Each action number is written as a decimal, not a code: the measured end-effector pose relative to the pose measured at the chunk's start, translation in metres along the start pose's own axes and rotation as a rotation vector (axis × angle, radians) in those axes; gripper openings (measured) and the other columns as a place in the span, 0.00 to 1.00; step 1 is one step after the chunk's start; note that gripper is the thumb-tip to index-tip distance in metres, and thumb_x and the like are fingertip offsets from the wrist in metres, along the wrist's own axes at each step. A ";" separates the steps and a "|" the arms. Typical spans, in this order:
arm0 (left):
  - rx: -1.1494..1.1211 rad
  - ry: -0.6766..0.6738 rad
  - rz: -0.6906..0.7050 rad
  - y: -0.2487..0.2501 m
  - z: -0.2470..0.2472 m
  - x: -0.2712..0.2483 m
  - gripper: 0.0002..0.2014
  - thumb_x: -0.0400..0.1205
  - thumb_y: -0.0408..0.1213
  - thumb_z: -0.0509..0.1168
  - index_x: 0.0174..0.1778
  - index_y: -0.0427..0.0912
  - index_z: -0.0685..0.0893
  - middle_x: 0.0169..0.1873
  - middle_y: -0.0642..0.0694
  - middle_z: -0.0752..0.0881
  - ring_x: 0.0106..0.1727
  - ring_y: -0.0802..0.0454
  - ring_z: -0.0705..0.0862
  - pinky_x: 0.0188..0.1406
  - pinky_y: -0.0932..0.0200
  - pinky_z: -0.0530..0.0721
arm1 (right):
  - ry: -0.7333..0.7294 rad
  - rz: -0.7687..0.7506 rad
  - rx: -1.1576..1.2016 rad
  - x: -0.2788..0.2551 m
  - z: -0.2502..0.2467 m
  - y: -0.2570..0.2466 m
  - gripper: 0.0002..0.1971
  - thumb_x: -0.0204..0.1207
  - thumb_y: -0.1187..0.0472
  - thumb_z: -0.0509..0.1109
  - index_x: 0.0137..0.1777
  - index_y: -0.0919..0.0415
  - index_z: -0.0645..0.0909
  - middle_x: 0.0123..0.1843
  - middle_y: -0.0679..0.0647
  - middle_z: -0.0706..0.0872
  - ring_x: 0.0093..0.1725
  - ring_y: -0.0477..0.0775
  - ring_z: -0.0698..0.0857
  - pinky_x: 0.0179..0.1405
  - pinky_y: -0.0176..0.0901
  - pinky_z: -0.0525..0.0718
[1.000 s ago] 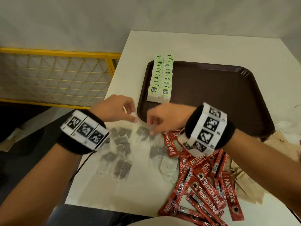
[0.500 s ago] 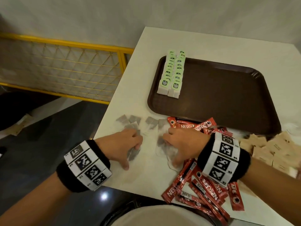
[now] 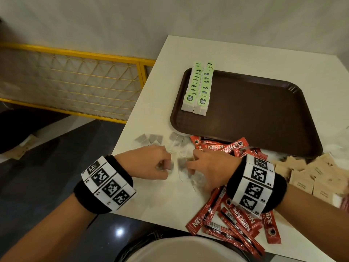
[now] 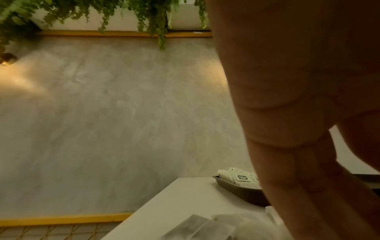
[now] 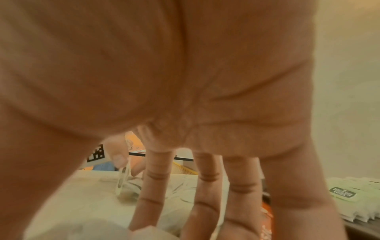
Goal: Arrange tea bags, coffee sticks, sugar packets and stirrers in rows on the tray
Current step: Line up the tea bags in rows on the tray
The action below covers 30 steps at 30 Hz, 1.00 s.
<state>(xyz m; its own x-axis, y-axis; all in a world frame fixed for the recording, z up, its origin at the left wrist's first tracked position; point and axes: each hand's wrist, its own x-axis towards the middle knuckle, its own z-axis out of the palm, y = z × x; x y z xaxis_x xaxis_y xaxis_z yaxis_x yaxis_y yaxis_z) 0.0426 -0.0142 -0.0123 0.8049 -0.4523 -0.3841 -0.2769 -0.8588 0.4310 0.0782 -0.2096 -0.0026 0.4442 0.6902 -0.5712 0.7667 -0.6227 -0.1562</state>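
Observation:
Loose white tea bags (image 3: 149, 139) lie on the white table in front of the brown tray (image 3: 264, 114). My left hand (image 3: 167, 165) pinches a tea bag (image 3: 171, 166) between thumb and fingers; in the right wrist view this tea bag (image 5: 123, 177) hangs on edge. My right hand (image 3: 190, 166) rests with straight fingers (image 5: 152, 191) on a small heap of tea bags (image 3: 184, 173). Two rows of green-tagged tea bags (image 3: 199, 87) stand along the tray's left side. Red coffee sticks (image 3: 222, 147) and brown sugar packets (image 3: 311, 174) lie off the tray.
More coffee sticks (image 3: 238, 222) are scattered under my right wrist near the table's front edge. A yellow-framed railing (image 3: 79, 82) runs left of the table. In the left wrist view the tray's rim (image 4: 240, 192) and loose tea bags (image 4: 205, 227) show beside my fingers.
Both hands have drawn back from the tray's front edge toward me, raking tea bags together. The left hand now pinches one tea bag; over the last half second they barely moved.

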 end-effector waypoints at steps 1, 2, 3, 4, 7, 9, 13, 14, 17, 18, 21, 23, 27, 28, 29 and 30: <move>-0.021 0.004 -0.001 0.000 -0.002 0.000 0.06 0.79 0.40 0.66 0.46 0.41 0.83 0.45 0.49 0.81 0.45 0.55 0.79 0.44 0.70 0.74 | -0.008 0.003 0.008 0.001 -0.001 0.001 0.22 0.73 0.50 0.70 0.66 0.46 0.70 0.61 0.51 0.71 0.60 0.54 0.73 0.54 0.48 0.80; -0.048 0.011 -0.006 -0.001 -0.004 0.000 0.06 0.80 0.40 0.65 0.44 0.41 0.83 0.45 0.48 0.83 0.45 0.54 0.81 0.44 0.68 0.76 | -0.017 0.006 0.010 0.001 -0.003 0.003 0.23 0.73 0.51 0.71 0.67 0.47 0.70 0.61 0.51 0.71 0.59 0.54 0.74 0.54 0.48 0.81; -0.086 0.025 -0.012 -0.001 -0.007 0.000 0.06 0.80 0.40 0.66 0.43 0.41 0.82 0.44 0.47 0.85 0.44 0.54 0.83 0.43 0.66 0.77 | -0.020 0.009 0.022 0.002 -0.005 0.006 0.23 0.72 0.52 0.71 0.66 0.48 0.71 0.61 0.51 0.72 0.57 0.53 0.75 0.53 0.47 0.82; -0.135 0.056 -0.016 -0.002 -0.009 0.000 0.05 0.79 0.39 0.67 0.42 0.41 0.82 0.43 0.47 0.86 0.43 0.53 0.84 0.43 0.65 0.79 | -0.012 0.007 0.049 0.002 -0.007 0.009 0.22 0.73 0.55 0.71 0.66 0.50 0.71 0.60 0.51 0.73 0.55 0.51 0.75 0.52 0.45 0.82; -0.356 0.232 -0.035 -0.001 -0.020 -0.004 0.03 0.76 0.34 0.70 0.39 0.38 0.84 0.37 0.45 0.89 0.39 0.52 0.87 0.43 0.60 0.84 | 0.068 0.001 0.167 0.003 -0.013 0.022 0.14 0.76 0.62 0.66 0.61 0.53 0.75 0.58 0.52 0.80 0.52 0.51 0.79 0.52 0.46 0.82; -0.512 0.314 -0.021 0.001 -0.028 -0.005 0.03 0.76 0.29 0.70 0.38 0.39 0.83 0.37 0.43 0.90 0.40 0.50 0.89 0.44 0.61 0.86 | 0.132 0.016 0.275 0.001 -0.018 0.033 0.10 0.76 0.63 0.65 0.56 0.52 0.78 0.56 0.50 0.83 0.50 0.51 0.82 0.52 0.46 0.83; -0.733 0.328 -0.020 -0.006 -0.046 0.007 0.06 0.78 0.26 0.67 0.40 0.40 0.81 0.40 0.40 0.91 0.41 0.42 0.90 0.46 0.49 0.87 | 0.227 0.023 0.495 -0.004 -0.034 0.057 0.09 0.78 0.64 0.67 0.53 0.50 0.82 0.50 0.39 0.82 0.47 0.36 0.80 0.47 0.25 0.76; -0.767 0.326 -0.037 -0.008 -0.050 0.013 0.06 0.79 0.25 0.67 0.41 0.40 0.81 0.40 0.40 0.91 0.40 0.43 0.89 0.46 0.48 0.86 | 0.242 0.027 0.570 -0.004 -0.038 0.064 0.10 0.77 0.65 0.68 0.52 0.49 0.82 0.51 0.40 0.83 0.48 0.38 0.81 0.51 0.28 0.77; -0.784 0.332 -0.063 -0.012 -0.060 0.036 0.08 0.80 0.26 0.64 0.43 0.44 0.81 0.39 0.45 0.88 0.39 0.51 0.87 0.44 0.55 0.87 | 0.305 0.090 0.841 0.000 -0.047 0.081 0.12 0.74 0.70 0.71 0.49 0.51 0.80 0.50 0.47 0.87 0.50 0.52 0.87 0.55 0.43 0.84; -0.784 0.335 -0.067 -0.014 -0.062 0.044 0.08 0.81 0.26 0.64 0.44 0.45 0.82 0.39 0.46 0.87 0.39 0.52 0.86 0.43 0.57 0.87 | 0.330 0.121 0.901 0.004 -0.050 0.086 0.12 0.73 0.71 0.71 0.48 0.53 0.80 0.49 0.50 0.87 0.49 0.53 0.86 0.54 0.43 0.84; -0.761 0.332 -0.090 -0.020 -0.070 0.072 0.08 0.81 0.27 0.65 0.48 0.44 0.83 0.36 0.49 0.82 0.40 0.52 0.83 0.41 0.60 0.87 | 0.384 0.170 1.000 0.019 -0.058 0.100 0.11 0.71 0.74 0.73 0.45 0.57 0.80 0.46 0.56 0.87 0.44 0.50 0.85 0.49 0.39 0.84; -0.721 0.309 -0.097 -0.023 -0.076 0.091 0.08 0.81 0.27 0.65 0.54 0.41 0.83 0.36 0.48 0.79 0.39 0.53 0.82 0.39 0.64 0.87 | 0.407 0.215 1.098 0.030 -0.061 0.107 0.08 0.72 0.74 0.71 0.45 0.61 0.81 0.43 0.56 0.86 0.38 0.48 0.85 0.37 0.32 0.85; -0.576 0.283 -0.106 -0.032 -0.083 0.123 0.12 0.81 0.29 0.66 0.61 0.40 0.82 0.45 0.39 0.80 0.38 0.55 0.82 0.35 0.70 0.86 | 0.398 0.328 1.185 0.049 -0.068 0.113 0.14 0.74 0.76 0.68 0.60 0.70 0.80 0.50 0.59 0.83 0.37 0.49 0.84 0.26 0.28 0.83; -0.537 0.279 -0.112 -0.034 -0.084 0.129 0.13 0.81 0.30 0.66 0.62 0.40 0.82 0.45 0.39 0.81 0.38 0.55 0.82 0.35 0.70 0.85 | 0.387 0.352 1.168 0.054 -0.070 0.115 0.15 0.75 0.76 0.68 0.61 0.69 0.80 0.53 0.60 0.82 0.40 0.52 0.85 0.28 0.29 0.85; -0.505 0.277 -0.123 -0.036 -0.084 0.134 0.14 0.81 0.30 0.66 0.63 0.40 0.82 0.44 0.41 0.81 0.38 0.56 0.82 0.35 0.70 0.84 | 0.385 0.377 1.145 0.058 -0.071 0.117 0.15 0.74 0.76 0.68 0.61 0.67 0.81 0.55 0.60 0.82 0.44 0.54 0.85 0.31 0.31 0.87; -0.480 0.280 -0.137 -0.038 -0.085 0.139 0.14 0.81 0.31 0.66 0.63 0.40 0.82 0.41 0.43 0.82 0.38 0.56 0.82 0.37 0.69 0.84 | 0.386 0.399 1.124 0.063 -0.072 0.120 0.14 0.74 0.76 0.69 0.59 0.65 0.82 0.56 0.61 0.82 0.47 0.56 0.85 0.36 0.33 0.88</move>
<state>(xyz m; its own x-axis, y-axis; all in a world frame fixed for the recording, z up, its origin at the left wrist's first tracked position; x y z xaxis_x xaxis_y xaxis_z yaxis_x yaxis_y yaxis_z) 0.2091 -0.0241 -0.0123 0.9432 -0.2074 -0.2595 0.0564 -0.6697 0.7404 0.2312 -0.2142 0.0014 0.8066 0.3256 -0.4934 -0.1872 -0.6510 -0.7357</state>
